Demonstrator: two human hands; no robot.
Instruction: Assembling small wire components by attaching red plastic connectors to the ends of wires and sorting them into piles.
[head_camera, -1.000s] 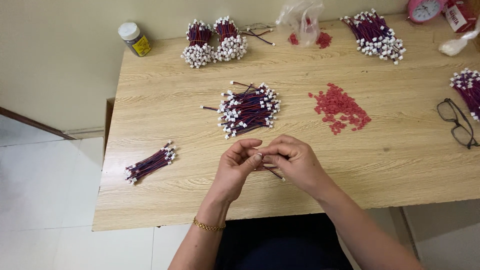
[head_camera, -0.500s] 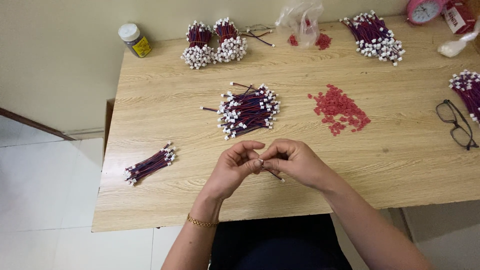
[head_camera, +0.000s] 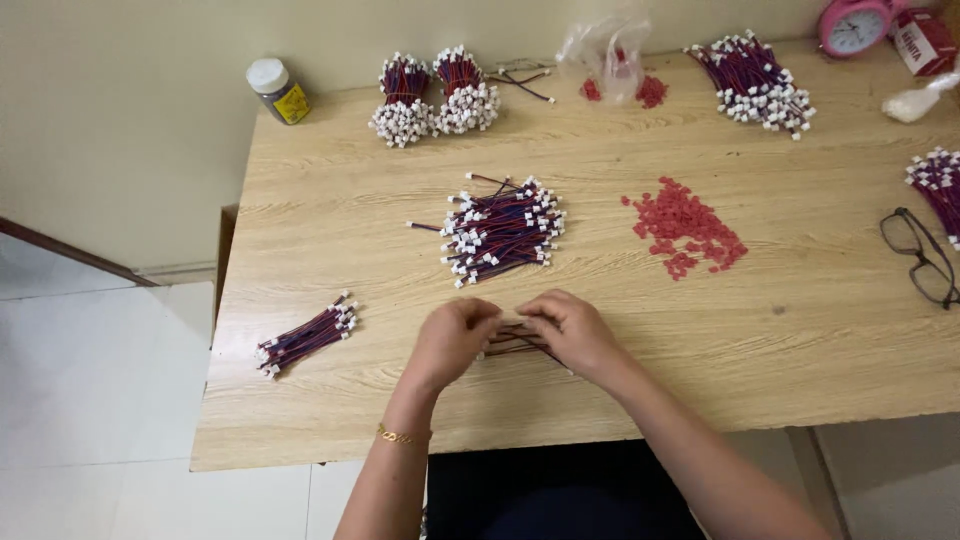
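Right now the left hand (head_camera: 452, 338) and right hand (head_camera: 572, 332) pinch one short wire (head_camera: 512, 338) between them, lying sideways along the worktop's (head_camera: 800, 340) near edge.

Purple-and-red wires (head_camera: 503, 228) with white plugs are lying on the pale wood-grain table (head_camera: 780, 330). Red bits (head_camera: 686, 228) are showing beside black-framed glasses (head_camera: 920, 257). A pink clock (head_camera: 853, 25) is standing behind; a gold bracelet (head_camera: 402, 436) is glinting.
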